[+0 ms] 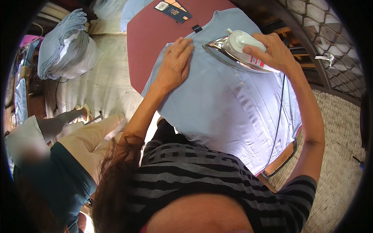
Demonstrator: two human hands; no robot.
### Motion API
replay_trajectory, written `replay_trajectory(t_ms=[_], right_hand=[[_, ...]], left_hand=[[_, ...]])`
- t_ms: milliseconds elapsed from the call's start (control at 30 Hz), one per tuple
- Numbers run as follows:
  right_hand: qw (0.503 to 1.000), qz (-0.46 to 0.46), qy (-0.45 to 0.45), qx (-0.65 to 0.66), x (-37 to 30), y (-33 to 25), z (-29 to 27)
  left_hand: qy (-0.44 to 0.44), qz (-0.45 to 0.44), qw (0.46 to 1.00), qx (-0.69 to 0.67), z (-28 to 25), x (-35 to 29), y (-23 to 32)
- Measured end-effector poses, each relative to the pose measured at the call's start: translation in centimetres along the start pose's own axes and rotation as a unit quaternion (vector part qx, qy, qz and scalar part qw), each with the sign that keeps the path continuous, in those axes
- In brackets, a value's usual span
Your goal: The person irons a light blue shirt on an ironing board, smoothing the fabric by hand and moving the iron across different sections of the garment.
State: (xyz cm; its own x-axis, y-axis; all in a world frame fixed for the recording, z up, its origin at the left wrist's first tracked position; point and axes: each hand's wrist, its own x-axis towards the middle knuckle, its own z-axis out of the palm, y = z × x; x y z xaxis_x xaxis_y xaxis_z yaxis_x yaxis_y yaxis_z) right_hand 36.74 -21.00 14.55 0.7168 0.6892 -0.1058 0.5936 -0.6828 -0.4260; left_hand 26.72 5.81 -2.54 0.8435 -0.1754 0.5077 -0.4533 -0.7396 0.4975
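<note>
A light blue shirt [202,101] lies spread over a maroon ironing board [143,42], its neckline toward the far side and a button strip running down it. My right hand [274,52] is wrapped round the handle of a white clothes iron [237,48] with a shiny metal base. The iron's pointed tip faces left, on the shirt's upper part near the neckline. Flat on the shirt's left shoulder area rests my left hand [176,60], fingers stretched out. A dark label [197,28] shows at the collar.
A dark cardboard tag [173,11] lies at the board's far end. The iron's black cord [280,105] trails down across the shirt's right side. Bundled grey-blue garments [66,48] stand at the far left. Another person [58,163] sits at my left. A metal lattice gate [330,42] stands at the right.
</note>
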Motion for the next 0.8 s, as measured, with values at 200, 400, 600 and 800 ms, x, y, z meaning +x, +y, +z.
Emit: replay_trajectory(t_ms=[200,400,600,800], right_hand=[[0.997,-0.074,-0.013,-0.011,3.4,2.4,1.8],[0.985,-0.169,-0.034,-0.025,5.5,1.9,1.8],[0.982,-0.182,-0.02,-0.04,4.2,4.0,1.7],[0.984,-0.174,-0.005,-0.039,5.6,1.6,2.9]], left_hand=[[0.109,-0.157,0.976,0.108,-0.4,-0.2,0.3],[0.1,-0.227,0.965,0.08,-0.8,0.3,-1.1],[0.147,-0.212,0.966,0.034,-0.3,0.3,-1.2],[0.137,-0.257,0.957,-0.019,-0.8,0.8,-1.2]])
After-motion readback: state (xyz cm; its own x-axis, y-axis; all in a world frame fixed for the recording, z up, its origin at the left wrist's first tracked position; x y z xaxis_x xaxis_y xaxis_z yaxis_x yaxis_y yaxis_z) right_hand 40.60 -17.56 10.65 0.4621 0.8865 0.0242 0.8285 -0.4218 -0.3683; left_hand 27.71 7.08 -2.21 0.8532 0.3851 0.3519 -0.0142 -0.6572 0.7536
